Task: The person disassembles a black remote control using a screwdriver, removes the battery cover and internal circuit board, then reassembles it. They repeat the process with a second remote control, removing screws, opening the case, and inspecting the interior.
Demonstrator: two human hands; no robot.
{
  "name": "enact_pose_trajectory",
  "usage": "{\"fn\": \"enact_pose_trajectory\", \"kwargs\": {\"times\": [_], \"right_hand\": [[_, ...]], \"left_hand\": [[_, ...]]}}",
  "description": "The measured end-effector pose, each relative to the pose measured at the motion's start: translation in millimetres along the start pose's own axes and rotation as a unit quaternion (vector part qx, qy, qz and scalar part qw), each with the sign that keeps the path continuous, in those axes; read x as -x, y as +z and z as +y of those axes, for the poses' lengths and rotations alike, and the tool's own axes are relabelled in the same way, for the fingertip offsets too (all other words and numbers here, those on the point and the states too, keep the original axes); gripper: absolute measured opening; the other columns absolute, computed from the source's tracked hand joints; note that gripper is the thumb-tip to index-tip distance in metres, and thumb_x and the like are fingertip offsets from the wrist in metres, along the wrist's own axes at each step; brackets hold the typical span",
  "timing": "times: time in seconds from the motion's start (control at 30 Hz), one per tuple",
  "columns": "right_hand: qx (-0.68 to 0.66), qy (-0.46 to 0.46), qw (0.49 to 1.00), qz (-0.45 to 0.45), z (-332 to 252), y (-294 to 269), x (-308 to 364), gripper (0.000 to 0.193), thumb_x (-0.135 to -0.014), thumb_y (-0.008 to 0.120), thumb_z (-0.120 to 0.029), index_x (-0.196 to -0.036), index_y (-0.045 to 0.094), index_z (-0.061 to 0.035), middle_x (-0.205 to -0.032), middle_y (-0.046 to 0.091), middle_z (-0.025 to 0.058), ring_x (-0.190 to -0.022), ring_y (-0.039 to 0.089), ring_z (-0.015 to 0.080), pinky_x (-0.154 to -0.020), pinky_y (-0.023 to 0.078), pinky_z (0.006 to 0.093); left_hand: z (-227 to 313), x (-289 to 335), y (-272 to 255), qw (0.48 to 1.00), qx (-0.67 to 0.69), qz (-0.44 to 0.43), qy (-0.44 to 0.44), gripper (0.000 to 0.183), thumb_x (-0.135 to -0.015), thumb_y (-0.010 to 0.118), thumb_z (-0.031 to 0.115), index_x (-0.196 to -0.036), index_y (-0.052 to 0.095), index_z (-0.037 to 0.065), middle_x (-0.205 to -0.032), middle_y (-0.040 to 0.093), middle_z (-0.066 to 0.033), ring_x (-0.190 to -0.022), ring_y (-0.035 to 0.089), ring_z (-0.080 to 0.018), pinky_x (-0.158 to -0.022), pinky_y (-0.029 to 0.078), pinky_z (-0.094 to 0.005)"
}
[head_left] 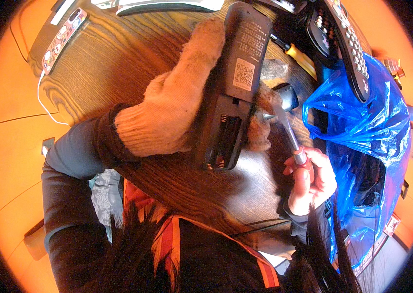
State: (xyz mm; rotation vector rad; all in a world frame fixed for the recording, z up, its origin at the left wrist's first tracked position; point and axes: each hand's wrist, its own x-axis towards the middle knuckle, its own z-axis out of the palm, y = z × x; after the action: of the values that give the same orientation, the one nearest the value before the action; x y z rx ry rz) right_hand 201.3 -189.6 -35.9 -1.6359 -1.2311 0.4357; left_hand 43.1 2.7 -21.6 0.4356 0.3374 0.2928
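Note:
A black remote control (238, 93) is held back side up and tilted, with a label of printed square code on it. Its battery compartment is uncovered and metal springs show inside. My left hand (167, 105), in a knitted work glove, is closed round the remote, and its fingertips come out on the far side. My bare right hand (312, 183) pinches a slim silvery tool (290, 134) close to those fingertips. The tool points up and left; its far end is blurred, so its exact kind cannot be made out.
A yellow-handled screwdriver (300, 61) lies beyond the remote. More remote controls (355, 58) stand at the right, beside a blue plastic bag (362, 122). A patterned phone (65, 41) with a white cable lies on the wooden table (118, 49). A small black-and-white object (287, 97) sits behind the tool.

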Motion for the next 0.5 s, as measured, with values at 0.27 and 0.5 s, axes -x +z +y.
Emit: {"fn": "enact_pose_trajectory", "kwargs": {"times": [0.27, 0.5], "right_hand": [[0.005, -0.016, 1.0, 0.008, 0.0, 2.5, -2.1, 0.023, -0.089, 0.058, -0.017, -0.102, 0.06, 0.0026, -0.081, 0.061, 0.0119, -0.061, 0.055, 0.013, -0.053, 0.044, 0.0238], [-0.03, 0.064, 0.995, 0.077, -9.6, 9.8, -1.4, 0.018, -0.094, 0.05, -0.016, -0.101, 0.059, -0.0013, -0.073, 0.061, 0.0073, -0.053, 0.05, 0.0074, -0.049, 0.037, 0.0192]], "left_hand": [[1.9, -2.6, 7.8, 0.999, -0.035, 0.027, -0.031, 0.083, -0.09, 0.028, 0.069, -0.135, 0.04, 0.0, -0.1, 0.062, -0.0122, -0.077, 0.063, -0.021, -0.067, 0.053, -0.0344], [0.7, 6.2, -1.8, 0.986, -0.15, -0.018, -0.076, 0.076, -0.088, 0.039, 0.068, -0.121, 0.053, 0.001, -0.095, 0.065, -0.0116, -0.074, 0.064, -0.0202, -0.061, 0.054, -0.0332]]}}
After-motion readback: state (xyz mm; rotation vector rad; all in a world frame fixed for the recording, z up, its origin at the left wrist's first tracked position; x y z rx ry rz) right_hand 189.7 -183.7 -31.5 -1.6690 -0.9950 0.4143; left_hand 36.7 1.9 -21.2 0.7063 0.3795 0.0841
